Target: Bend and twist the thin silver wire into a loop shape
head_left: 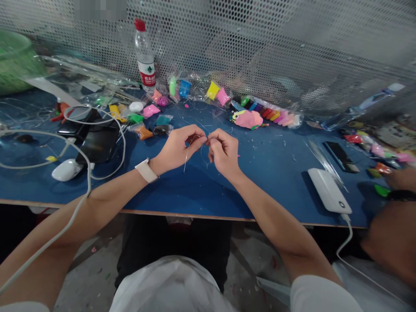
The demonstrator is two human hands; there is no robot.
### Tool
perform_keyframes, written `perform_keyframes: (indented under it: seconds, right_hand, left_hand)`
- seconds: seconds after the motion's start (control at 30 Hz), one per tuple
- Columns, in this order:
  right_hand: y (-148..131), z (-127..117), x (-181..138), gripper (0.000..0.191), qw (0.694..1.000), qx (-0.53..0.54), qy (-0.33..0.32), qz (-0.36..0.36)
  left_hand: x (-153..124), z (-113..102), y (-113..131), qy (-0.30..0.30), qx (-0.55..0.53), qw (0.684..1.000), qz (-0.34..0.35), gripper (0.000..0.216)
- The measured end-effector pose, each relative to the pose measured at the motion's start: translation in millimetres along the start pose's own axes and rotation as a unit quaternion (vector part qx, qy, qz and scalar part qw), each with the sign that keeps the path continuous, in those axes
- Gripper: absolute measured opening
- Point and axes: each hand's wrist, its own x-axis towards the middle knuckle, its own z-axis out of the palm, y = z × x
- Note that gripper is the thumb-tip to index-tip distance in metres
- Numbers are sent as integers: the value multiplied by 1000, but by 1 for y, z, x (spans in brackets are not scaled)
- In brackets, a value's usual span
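Note:
My left hand [180,146] and my right hand [223,151] meet over the blue table [266,173], fingertips pinched together on a thin metal wire [198,149]. The wire loops between the two hands and one end hangs down below my left fingers. A pale band sits on my left wrist. Just beyond the hands lies a pink clay fish [247,119] with green and yellow parts.
Small bags of coloured clay [212,91] line the back by a mesh wall, beside a water bottle [144,56]. Black phones [97,143], a white mouse [66,170] and cables lie left. A white power bank [329,190] and another person's arm [394,225] are right.

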Motion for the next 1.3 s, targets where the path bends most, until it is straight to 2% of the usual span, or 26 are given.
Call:
perform_keyframes:
  seconds: [0.37,0.73,1.3]
  right_hand:
    - [0,-1,-1,22,1000,-16,0,-18]
    - [0,-1,-4,23,1000,-5,8,-6]
    - [3,1,-6,24,1000,-9,20,-11]
  left_hand:
    - [-1,-1,0,-9,45,998,38,17]
    - [1,-3,2,-50,-13,998,-19,25]
    - [2,-3,1,-60,-81,994,-33,42]
